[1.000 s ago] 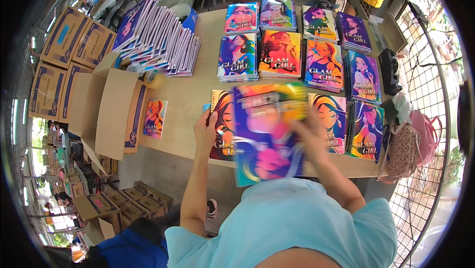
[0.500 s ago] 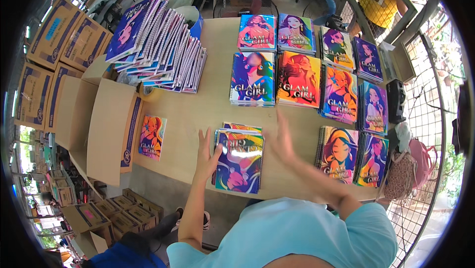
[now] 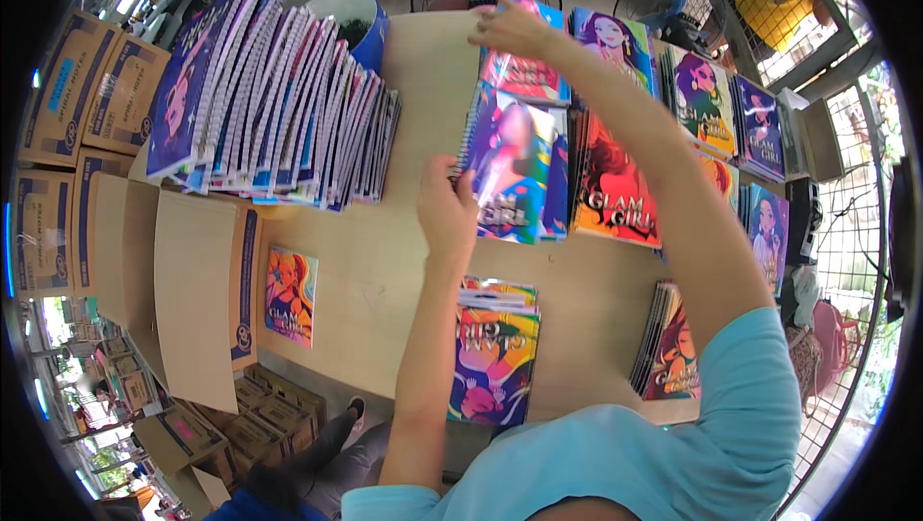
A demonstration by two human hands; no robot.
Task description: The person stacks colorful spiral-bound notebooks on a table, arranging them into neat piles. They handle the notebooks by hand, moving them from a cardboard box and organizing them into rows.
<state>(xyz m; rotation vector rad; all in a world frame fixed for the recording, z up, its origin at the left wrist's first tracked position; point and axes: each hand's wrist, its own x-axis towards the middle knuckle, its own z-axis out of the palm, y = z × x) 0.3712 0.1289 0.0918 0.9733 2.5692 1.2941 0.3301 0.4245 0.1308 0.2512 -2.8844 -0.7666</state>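
My left hand (image 3: 449, 204) grips the spiral-bound left edge of a blue-and-purple spiral notebook (image 3: 512, 161). That notebook sits shifted left over its stack, so the one beneath shows on its right. Farther back, my right hand (image 3: 514, 26) reaches across a pink-and-blue spiral notebook (image 3: 527, 74), its fingers spread past the left edge. A blue corner of that notebook shows tilted beyond the hand. Nearer my body lies a stack of notebooks with an upside-down, yellow-and-purple cover (image 3: 495, 367).
More notebook stacks, including a red-orange one (image 3: 615, 185), stand on the right. At the left are a leaning row of spiral notebooks (image 3: 279, 103), an open carton (image 3: 197, 281) and a single orange-covered notebook (image 3: 291, 295). A blue bin (image 3: 370, 36) stands behind the table.
Both hands have moved away from the near stack to the far stacks. My left hand has taken hold of the blue-and-purple notebook and shifted it. The view has moved too.
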